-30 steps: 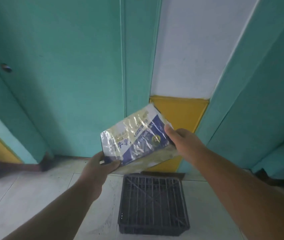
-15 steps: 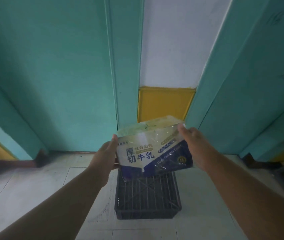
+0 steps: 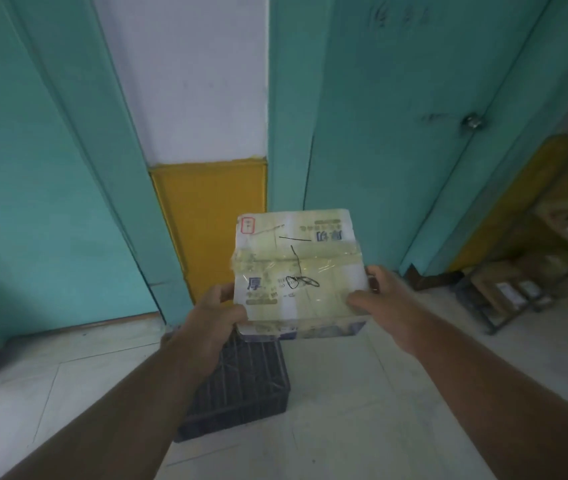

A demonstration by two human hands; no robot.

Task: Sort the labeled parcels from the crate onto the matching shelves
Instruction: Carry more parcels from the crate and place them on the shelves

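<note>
I hold a taped cardboard parcel (image 3: 298,263) in front of me with both hands, its pale top face turned up. That face shows clear tape, black pen marks and a small red-bordered label at its far left corner. My left hand (image 3: 215,311) grips the near left corner. My right hand (image 3: 377,296) grips the near right side. Below the parcel a dark plastic crate (image 3: 241,386) sits on the floor, partly hidden by my left forearm; no parcel shows inside it.
A metal shelf rack (image 3: 532,271) with cardboard boxes stands at the right. Teal doors (image 3: 396,133) and a white and yellow wall strip (image 3: 206,209) face me. Pale floor tiles (image 3: 362,410) surround the crate.
The parcel was turned over from its blue printed side to the taped, labelled top. My view swung to the right, bringing the shelf rack into sight.
</note>
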